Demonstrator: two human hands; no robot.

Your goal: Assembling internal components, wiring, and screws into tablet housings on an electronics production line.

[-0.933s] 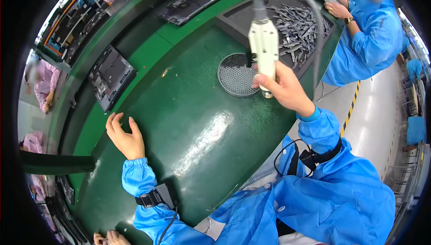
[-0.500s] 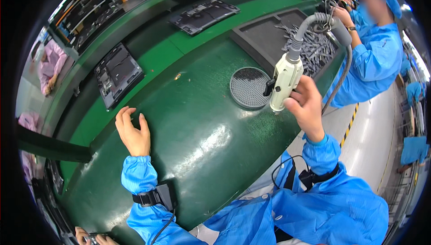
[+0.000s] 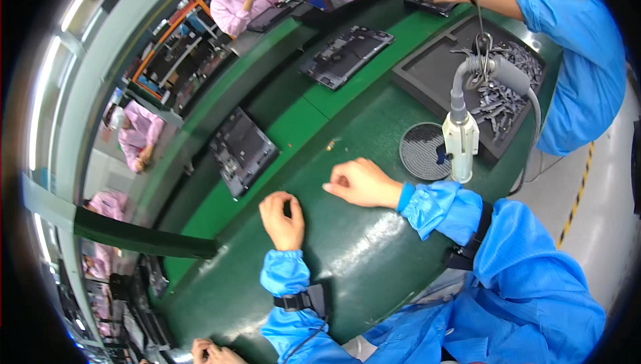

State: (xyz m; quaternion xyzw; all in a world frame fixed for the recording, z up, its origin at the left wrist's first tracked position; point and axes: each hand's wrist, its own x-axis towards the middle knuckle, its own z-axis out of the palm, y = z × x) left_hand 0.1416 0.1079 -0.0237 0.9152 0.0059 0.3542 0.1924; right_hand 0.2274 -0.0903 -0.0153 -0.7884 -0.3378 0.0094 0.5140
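Observation:
Over the green bench, my left hand (image 3: 282, 222) is curled, its thumb and forefinger meeting in a ring. Whatever may be between its tips is too small to see. To its right, my right hand (image 3: 364, 182) has its fingers bent inward and closed; the curled fingers hide any content. Neither hand touches the hanging cream-coloured hand tool (image 3: 461, 144), which points down from a grey hose on a wire. Beside this tool lies a round dish (image 3: 420, 157) with a dotted grey surface. The nearest opened laptop (image 3: 242, 152) lies beyond my left hand.
A dark tray (image 3: 427, 74) with many small grey parts (image 3: 505, 90) stands at the right. A second opened laptop (image 3: 347, 56) lies farther back. A co-worker's arm (image 3: 501, 4) reaches in there. Another person's hands (image 3: 214, 352) show at the lower left. A dark bar (image 3: 147, 236) crosses on the left.
My right hand has let go of the cream tool and moved left across the bench. My left hand's fingers have curled in. The view has shifted, and the co-worker's arm now stretches over the far line.

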